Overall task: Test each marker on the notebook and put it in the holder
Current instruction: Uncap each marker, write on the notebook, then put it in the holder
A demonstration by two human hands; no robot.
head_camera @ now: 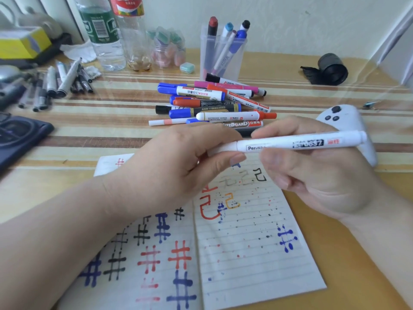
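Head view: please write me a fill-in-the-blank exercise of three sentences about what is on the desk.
1. The left hand and the right hand together hold one ____ marker.
2. Under the hands, the notebook lies ____, with marks on both pages.
3. In the holder, the tallest marker has a ____ cap.
Missing words: white; open; red.

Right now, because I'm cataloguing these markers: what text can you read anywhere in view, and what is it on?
"Perma", the rest covered by the right hand: held white marker.
"ITEBOARD", start hidden: black marker in the pile.
"WHITEBOARD MARKER": white marker with red cap.
Hand-drawn "#" signs: notebook.
Too blurred or small: both bottle labels, the held marker's black code, other markers' print.
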